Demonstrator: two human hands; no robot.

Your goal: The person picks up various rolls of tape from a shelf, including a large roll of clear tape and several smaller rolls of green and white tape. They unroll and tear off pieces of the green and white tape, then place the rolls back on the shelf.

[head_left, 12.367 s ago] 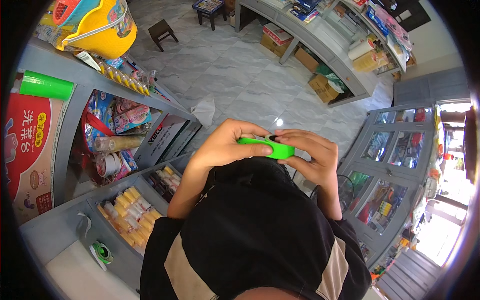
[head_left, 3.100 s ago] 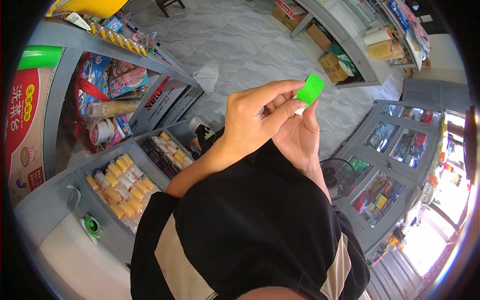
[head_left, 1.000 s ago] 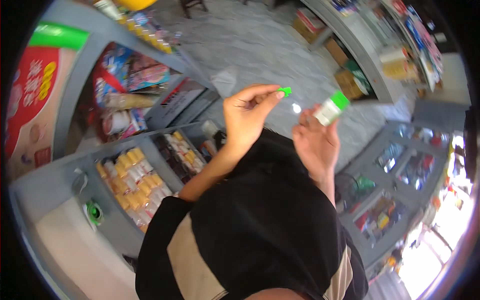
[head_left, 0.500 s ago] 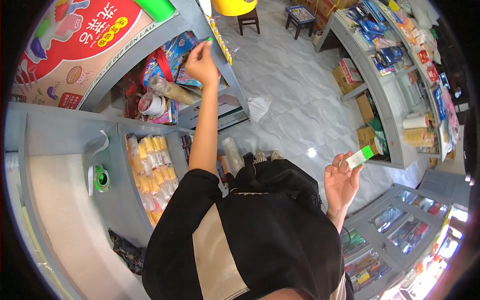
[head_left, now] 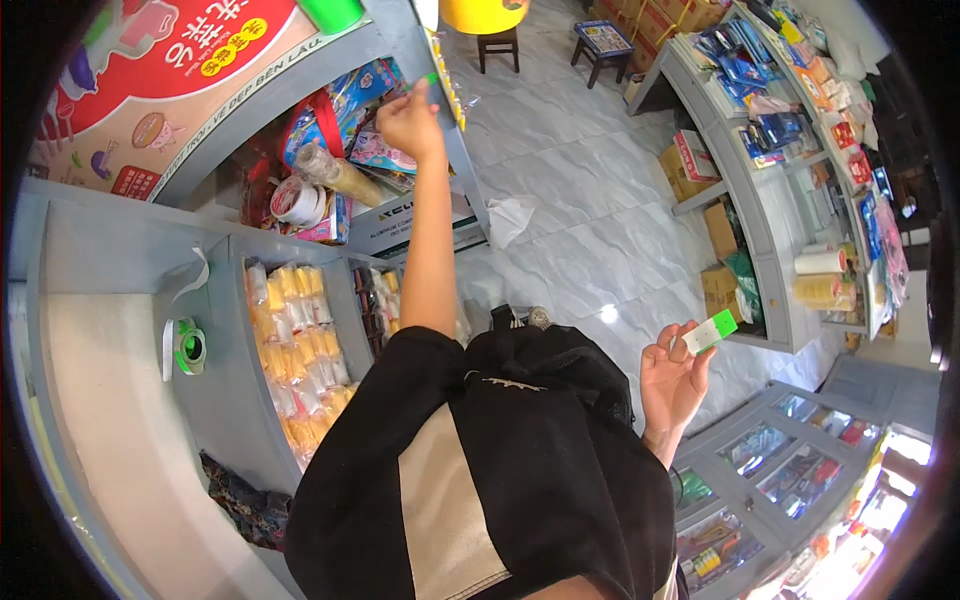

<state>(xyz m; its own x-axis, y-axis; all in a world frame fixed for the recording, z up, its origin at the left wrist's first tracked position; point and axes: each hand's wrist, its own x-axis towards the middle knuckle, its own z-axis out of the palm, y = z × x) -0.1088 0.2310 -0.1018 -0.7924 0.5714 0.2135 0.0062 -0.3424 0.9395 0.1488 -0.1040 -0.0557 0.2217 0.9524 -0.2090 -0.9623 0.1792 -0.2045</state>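
Observation:
My left hand [head_left: 410, 122] is stretched out to the far left, its fingers pinched on a small green piece [head_left: 432, 77]. It is beside the grey counter's edge, where a row of yellow-and-white items [head_left: 450, 85] hangs. Off to the right, my right hand [head_left: 670, 385] is palm up. Its thumb and fingers hold a short white strip with a green end [head_left: 712, 331], resembling label backing; what is on it is too small to make out.
Bags and tape rolls [head_left: 298, 201] fill an open shelf below my left hand. A green-and-white roll [head_left: 188, 345] hangs at the left, near bins of packed yellow goods [head_left: 300, 340]. Stools [head_left: 603, 48] stand on the tiled floor [head_left: 570, 200]; a stocked counter [head_left: 755, 230] runs along the right.
The view has shifted slightly. Both hands keep their pinch on the green piece and the strip; the left hand stays near the counter's edge, and the right has barely moved.

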